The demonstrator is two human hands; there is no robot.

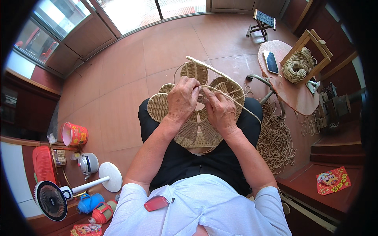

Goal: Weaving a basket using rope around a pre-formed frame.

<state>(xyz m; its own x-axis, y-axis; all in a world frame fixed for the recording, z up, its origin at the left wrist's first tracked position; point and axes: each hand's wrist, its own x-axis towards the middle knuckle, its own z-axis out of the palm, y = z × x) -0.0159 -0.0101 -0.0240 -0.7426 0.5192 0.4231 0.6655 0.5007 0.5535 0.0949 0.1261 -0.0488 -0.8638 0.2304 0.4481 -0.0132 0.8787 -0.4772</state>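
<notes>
Across my thighs rests a woven flower-shaped piece (158, 107) of tan cord, with rounded petals around an open middle. My left hand (182, 99) is closed over its centre, thumb and fingers pinching a length of cord (237, 101). Close beside it, my right hand (220, 112) pinches the same cord, whose loose end curves away past my right knee. A straight cord-wrapped bar (214, 71) slants along the far right side of the piece. The exact spot under my fingertips is hidden.
On the floor by my right leg lies a heap of loose cord (275, 141). A low table (291, 98) at the right bears a phone (270, 62), a cord coil (297, 67) and a wooden frame. A folding stool (263, 23) stands beyond; a fan (51, 200) is at left.
</notes>
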